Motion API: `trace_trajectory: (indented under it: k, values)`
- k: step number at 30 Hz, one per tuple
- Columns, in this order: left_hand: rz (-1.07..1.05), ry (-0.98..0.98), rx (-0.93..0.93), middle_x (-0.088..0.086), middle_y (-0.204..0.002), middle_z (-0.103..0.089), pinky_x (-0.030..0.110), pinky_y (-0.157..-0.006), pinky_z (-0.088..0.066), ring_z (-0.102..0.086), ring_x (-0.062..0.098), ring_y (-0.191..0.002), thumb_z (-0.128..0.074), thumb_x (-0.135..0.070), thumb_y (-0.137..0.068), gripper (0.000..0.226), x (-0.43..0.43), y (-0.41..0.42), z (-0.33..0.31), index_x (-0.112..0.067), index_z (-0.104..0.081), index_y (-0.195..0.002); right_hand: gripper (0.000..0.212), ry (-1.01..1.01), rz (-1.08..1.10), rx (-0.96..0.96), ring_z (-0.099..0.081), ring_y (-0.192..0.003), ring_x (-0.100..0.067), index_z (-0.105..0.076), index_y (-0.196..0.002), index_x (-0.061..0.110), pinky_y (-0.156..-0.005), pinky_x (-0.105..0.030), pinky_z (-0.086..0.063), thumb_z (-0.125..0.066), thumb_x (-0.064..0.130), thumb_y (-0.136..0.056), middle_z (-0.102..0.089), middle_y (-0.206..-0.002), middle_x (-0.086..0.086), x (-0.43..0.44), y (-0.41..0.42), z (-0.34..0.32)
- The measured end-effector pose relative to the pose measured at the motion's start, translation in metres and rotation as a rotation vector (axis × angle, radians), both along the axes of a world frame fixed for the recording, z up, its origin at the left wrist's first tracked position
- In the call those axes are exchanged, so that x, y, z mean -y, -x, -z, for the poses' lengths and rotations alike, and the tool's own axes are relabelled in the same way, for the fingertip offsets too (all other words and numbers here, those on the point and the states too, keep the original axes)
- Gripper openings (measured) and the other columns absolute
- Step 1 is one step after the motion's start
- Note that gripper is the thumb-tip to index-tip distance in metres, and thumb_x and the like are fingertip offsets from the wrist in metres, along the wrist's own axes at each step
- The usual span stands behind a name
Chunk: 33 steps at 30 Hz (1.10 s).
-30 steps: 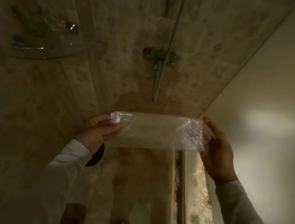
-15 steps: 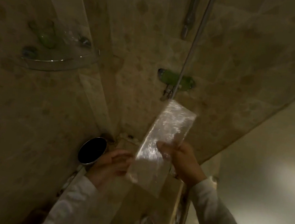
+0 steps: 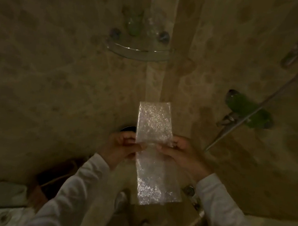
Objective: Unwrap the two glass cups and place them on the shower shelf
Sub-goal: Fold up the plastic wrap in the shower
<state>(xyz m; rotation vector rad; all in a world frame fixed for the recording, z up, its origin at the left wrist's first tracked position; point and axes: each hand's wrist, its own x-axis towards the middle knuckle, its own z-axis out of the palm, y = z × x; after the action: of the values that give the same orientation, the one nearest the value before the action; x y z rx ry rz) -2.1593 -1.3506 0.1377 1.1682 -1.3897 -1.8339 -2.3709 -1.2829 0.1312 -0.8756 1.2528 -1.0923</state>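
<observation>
glossy crinkled plastic wrap [image 3: 154, 124], clear glass shelf [image 3: 137, 52]

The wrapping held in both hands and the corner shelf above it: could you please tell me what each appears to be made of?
The wrapping looks like clear bubble-wrap plastic: translucent, with a pebbled, glittering surface, and it bends where both hands pinch it. The corner shelf seems to be clear glass with a glossy finish: the tiles show through it and its curved edge catches a bright highlight. The dim light leaves both uncertain.

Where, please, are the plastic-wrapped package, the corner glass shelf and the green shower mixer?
wrapped package [image 3: 154, 121]: head view, on the upper half of the plastic wrap, above the fingers.
glass shelf [image 3: 138, 54]: head view, on its curved front rim.
green mixer [image 3: 243, 105]: head view, on the middle of its body.
</observation>
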Motion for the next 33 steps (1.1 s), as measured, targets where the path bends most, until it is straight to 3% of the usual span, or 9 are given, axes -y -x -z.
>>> trace_trajectory:
  k: [6, 11, 13, 15, 19, 23, 25, 28, 33]
  values:
    - [-0.074, 0.045, -0.137, 0.003, -0.091, -0.079, 0.024, -0.071, -0.058, -0.075, 0.016, -0.086, -0.06, 0.01, -0.087, 0.038, 0.033, -0.03, 0.015, -0.021, -0.082, -0.087, 0.036, 0.185, -0.105, -0.039, -0.076, -0.095, -0.01, -0.084, -0.095, 0.029, -0.082, -0.022, -0.057, -0.071, -0.004, -0.085, -0.081, -0.099, 0.003, 0.053, -0.018, 0.002]
    - [-0.143, -0.269, -0.217, 0.009, -0.093, -0.076, 0.033, -0.062, -0.057, -0.073, 0.022, -0.077, -0.064, -0.04, -0.087, 0.026, 0.072, -0.031, 0.018, -0.022, -0.079, -0.098, 0.068, 0.296, -0.053, -0.124, -0.075, -0.101, -0.014, -0.084, -0.085, 0.028, -0.092, -0.03, -0.056, -0.053, -0.032, -0.08, -0.081, -0.099, 0.003, 0.103, -0.023, 0.007]
    - [-0.102, -0.244, -0.153, 0.013, -0.096, -0.071, 0.031, -0.062, -0.052, -0.069, 0.022, -0.074, -0.077, -0.036, -0.075, 0.029, 0.088, -0.03, 0.014, -0.017, -0.077, -0.097, 0.066, 0.32, -0.042, -0.169, -0.075, -0.099, -0.01, -0.084, -0.083, 0.031, -0.088, -0.024, -0.056, -0.056, -0.029, -0.082, -0.081, -0.098, 0.006, 0.124, -0.028, 0.004]
    - [-0.093, -0.157, -0.135, 0.011, -0.097, -0.075, 0.03, -0.061, -0.055, -0.072, 0.02, -0.077, -0.083, -0.014, -0.071, 0.026, 0.102, -0.032, 0.012, -0.014, -0.077, -0.097, 0.055, 0.312, -0.031, -0.207, -0.075, -0.099, -0.01, -0.083, -0.093, 0.032, -0.083, -0.021, -0.057, -0.06, -0.018, -0.086, -0.081, -0.102, 0.007, 0.141, -0.032, 0.0]
    - [-0.208, -0.108, -0.179, -0.008, -0.053, -0.065, 0.015, -0.041, -0.046, -0.061, 0.003, -0.047, -0.068, 0.01, -0.083, 0.033, 0.139, -0.042, 0.007, -0.019, -0.075, -0.069, 0.035, 0.06, -0.053, -0.027, -0.074, -0.098, -0.006, -0.071, -0.126, 0.035, -0.072, -0.021, -0.058, -0.062, 0.02, -0.095, -0.078, -0.111, 0.01, 0.184, -0.04, 0.0]
    - [-0.369, -0.062, -0.14, 0.022, -0.085, -0.073, 0.031, -0.057, -0.058, -0.069, 0.027, -0.07, -0.071, 0.007, -0.081, 0.018, 0.169, -0.052, 0.013, 0.003, -0.07, -0.099, 0.063, -0.189, -0.142, 0.102, -0.069, -0.117, -0.034, -0.076, -0.118, 0.026, -0.097, -0.051, -0.057, -0.068, 0.074, -0.077, -0.072, -0.125, -0.018, 0.214, -0.058, 0.011]
    - [-0.413, -0.041, -0.126, 0.026, -0.09, -0.071, 0.032, -0.062, -0.058, -0.069, 0.028, -0.074, -0.071, 0.007, -0.082, 0.02, 0.178, -0.055, 0.018, 0.005, -0.069, -0.102, 0.055, -0.138, -0.16, 0.027, -0.065, -0.122, -0.036, -0.074, -0.121, 0.024, -0.104, -0.055, -0.052, -0.076, 0.061, -0.082, -0.07, -0.128, -0.019, 0.22, -0.066, 0.018]
    - [-0.448, -0.052, -0.131, 0.008, -0.076, -0.074, 0.023, -0.053, -0.052, -0.068, 0.013, -0.061, -0.07, 0.006, -0.084, 0.016, 0.184, -0.061, 0.031, 0.003, -0.069, -0.1, 0.037, -0.095, -0.189, -0.03, -0.074, -0.107, -0.029, -0.076, -0.114, 0.015, -0.087, -0.038, -0.06, -0.085, 0.029, -0.082, -0.077, -0.114, -0.014, 0.233, -0.074, 0.027]
    - [-0.428, -0.172, -0.1, 0.006, -0.076, -0.074, 0.029, -0.054, -0.05, -0.064, 0.02, -0.063, -0.077, 0.003, -0.08, 0.016, 0.183, -0.072, 0.067, -0.008, -0.073, -0.091, 0.031, -0.195, -0.183, -0.099, -0.068, -0.099, -0.038, -0.067, -0.114, -0.007, -0.093, -0.058, -0.054, -0.076, 0.009, -0.089, -0.067, -0.113, -0.038, 0.262, -0.083, 0.054]
